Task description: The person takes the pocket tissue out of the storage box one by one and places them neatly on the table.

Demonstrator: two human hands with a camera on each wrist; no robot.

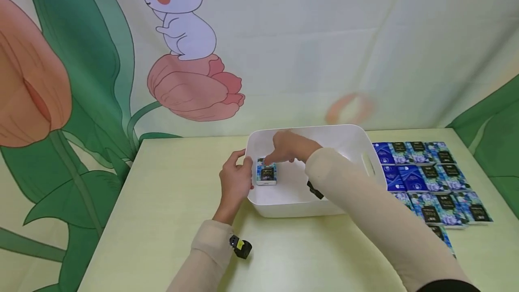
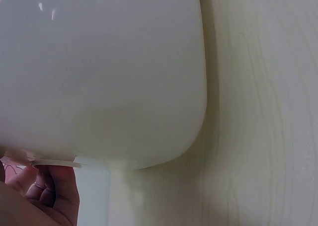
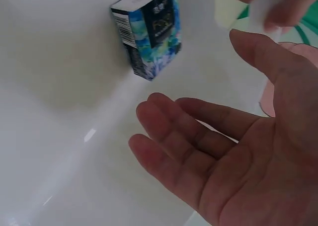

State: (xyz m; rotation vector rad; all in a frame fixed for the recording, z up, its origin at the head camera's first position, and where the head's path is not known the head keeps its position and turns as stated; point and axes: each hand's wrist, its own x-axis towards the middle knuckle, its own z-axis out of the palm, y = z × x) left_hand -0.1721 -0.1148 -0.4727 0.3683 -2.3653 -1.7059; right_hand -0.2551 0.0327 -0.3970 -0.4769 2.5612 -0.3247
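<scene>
A white plastic bin [image 1: 300, 210] stands at the far middle of the table. My left hand [image 1: 236, 179] grips its left end, and in the left wrist view curled fingers [image 2: 64, 186] hold the handle edge. Inside the bin, near that end, lies one small boxed pack [image 1: 266, 175] with a blue floral print and a black label. My right hand [image 1: 293, 146] is over the bin's inside, just right of the pack. The right wrist view shows its fingers [image 3: 164, 121] loosely extended, nothing held, apart from the pack.
Several more floral packs [image 1: 443, 202] lie in rows on the table to the right of the bin, some with plain dark blue faces up. The bin has a handle slot [image 1: 368, 164] in its right end. Behind the table [image 1: 170, 202] hangs a printed cloth [image 1: 284, 57].
</scene>
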